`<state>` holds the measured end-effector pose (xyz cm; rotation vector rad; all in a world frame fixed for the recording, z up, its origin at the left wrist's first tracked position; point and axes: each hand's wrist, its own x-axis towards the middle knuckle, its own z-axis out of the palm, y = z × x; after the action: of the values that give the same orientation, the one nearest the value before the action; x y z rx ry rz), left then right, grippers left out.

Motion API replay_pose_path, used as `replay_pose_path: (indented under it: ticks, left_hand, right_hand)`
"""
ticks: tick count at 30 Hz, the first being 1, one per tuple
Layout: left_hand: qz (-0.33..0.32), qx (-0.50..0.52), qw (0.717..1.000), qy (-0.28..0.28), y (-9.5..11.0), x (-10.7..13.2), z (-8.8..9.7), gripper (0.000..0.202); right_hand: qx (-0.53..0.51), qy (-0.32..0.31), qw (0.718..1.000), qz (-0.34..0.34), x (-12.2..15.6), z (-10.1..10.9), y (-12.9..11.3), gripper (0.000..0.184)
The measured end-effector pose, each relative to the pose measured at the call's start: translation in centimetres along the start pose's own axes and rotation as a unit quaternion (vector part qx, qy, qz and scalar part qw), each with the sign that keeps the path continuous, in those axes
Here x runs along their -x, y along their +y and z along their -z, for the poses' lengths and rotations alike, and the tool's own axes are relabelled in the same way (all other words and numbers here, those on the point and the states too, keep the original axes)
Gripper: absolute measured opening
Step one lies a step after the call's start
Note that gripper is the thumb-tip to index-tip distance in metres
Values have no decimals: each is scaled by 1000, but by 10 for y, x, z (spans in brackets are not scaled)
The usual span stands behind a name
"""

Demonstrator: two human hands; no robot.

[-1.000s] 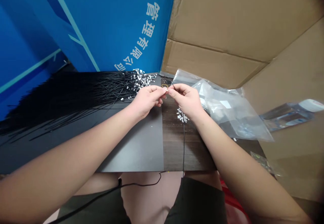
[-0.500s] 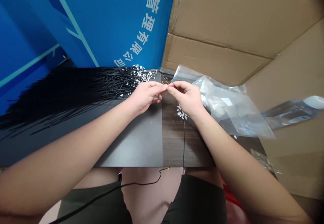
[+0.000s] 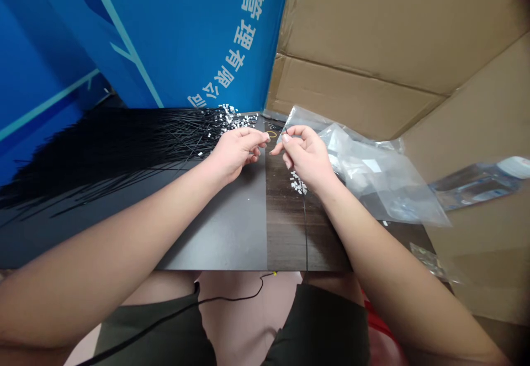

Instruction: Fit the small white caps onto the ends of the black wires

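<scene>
My left hand (image 3: 234,150) and my right hand (image 3: 304,156) meet over a dark board (image 3: 232,228) on my lap. The right hand pinches the top end of a thin black cord (image 3: 305,228) that runs down under my wrist to the board's near edge. My left hand's thumb and forefinger are pinched a little apart from the right hand's fingertips, on something too small to name. A small heap of white clips (image 3: 297,185) lies just under my right wrist. A big fan of black cords (image 3: 103,145) with white clips (image 3: 232,120) at their ends lies to the left.
Clear plastic bags (image 3: 372,178) lie right of my right hand. Brown cardboard (image 3: 393,40) stands behind and to the right, a blue printed panel (image 3: 174,35) behind left. A black wire (image 3: 215,302) crosses my lap below the board. A yellow ring (image 3: 271,133) lies near the far edge.
The fingertips of the two hands, touching before, have drawn slightly apart. The view has shifted a little.
</scene>
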<state>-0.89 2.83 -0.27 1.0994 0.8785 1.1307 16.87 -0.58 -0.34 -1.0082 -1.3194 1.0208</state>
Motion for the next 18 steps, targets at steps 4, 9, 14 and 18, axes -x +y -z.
replay_pose_path:
  ticks: [4,9,14,18]
  left_hand:
    - [1,-1,1000,4,0,0,0,18]
    - [3,12,1000,3,3,2,-2,18]
    - [16,42,999,0,6,4,-4,17]
    - [32,72,997,-6,7,6,-6,15]
  right_hand:
    - [-4,-21,1000,-23,4,-3,-3,31]
    - [-27,-21,998,-45,7,-7,-3,25]
    - [-29,-5,997,-77,7,-9,-3,18]
    - [-21,-4,997,-78,8,-11,-5,17]
